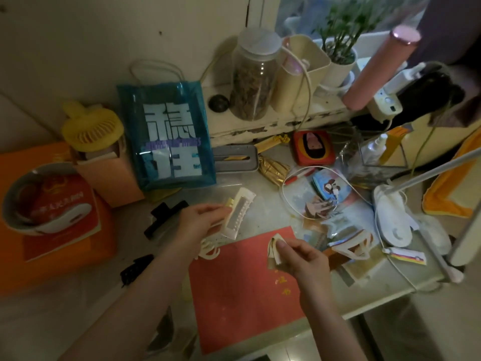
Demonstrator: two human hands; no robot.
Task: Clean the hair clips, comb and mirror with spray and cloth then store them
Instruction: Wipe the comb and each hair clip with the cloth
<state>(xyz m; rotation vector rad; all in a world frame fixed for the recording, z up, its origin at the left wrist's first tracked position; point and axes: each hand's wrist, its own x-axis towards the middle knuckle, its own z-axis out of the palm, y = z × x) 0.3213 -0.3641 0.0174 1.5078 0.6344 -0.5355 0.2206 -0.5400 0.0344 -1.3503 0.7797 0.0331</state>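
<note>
My left hand (200,220) grips a cream rectangular hair clip (238,213) above the desk, its teeth facing right. My right hand (299,256) pinches a small folded cloth (274,248) over a red sheet (244,287). Two black claw clips lie left of my left arm, one (164,217) farther back, one (135,268) nearer. A cream claw clip (208,250) lies under my left wrist. Another pale clip (350,247) rests right of the cloth. A clear spray bottle (374,149) stands at the back right. I cannot make out the comb or the mirror.
A blue plastic bag (166,136) stands behind the clips. A yellow fan (91,126) and orange boxes (52,217) fill the left side. A white desk lamp (393,217), cables and papers crowd the right. Jars and a plant (341,29) line the windowsill.
</note>
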